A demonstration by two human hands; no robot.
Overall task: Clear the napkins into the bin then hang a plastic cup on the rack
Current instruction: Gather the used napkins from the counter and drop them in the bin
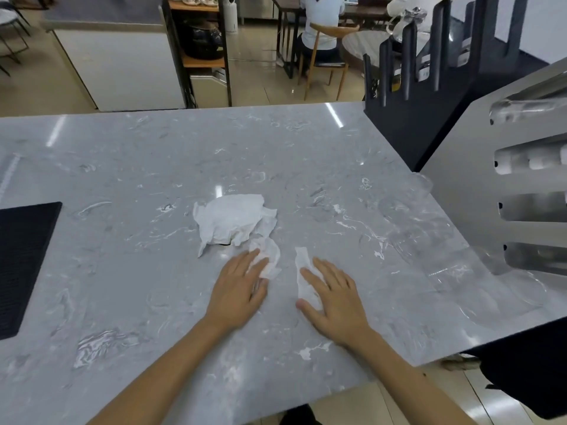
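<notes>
Three white napkins lie on the grey marble table [153,179]. A large crumpled napkin [233,219] sits mid-table. Just in front of it, a smaller crumpled napkin [271,260] lies under the fingertips of my left hand [239,289], which rests flat with fingers spread. A narrow napkin strip [302,271] lies under the fingers of my right hand [331,299], also flat on the table. Clear plastic cups [503,299] lie at the table's right edge, hard to make out. A grey slotted rack [478,185] stands at the right. The black bin [527,378] sits below the table's right corner.
A black upright rack [408,96] with pegs stands at the back right. A black mat [21,265] lies at the left edge. Beyond the table are a shelf unit, chairs and a seated person [319,26].
</notes>
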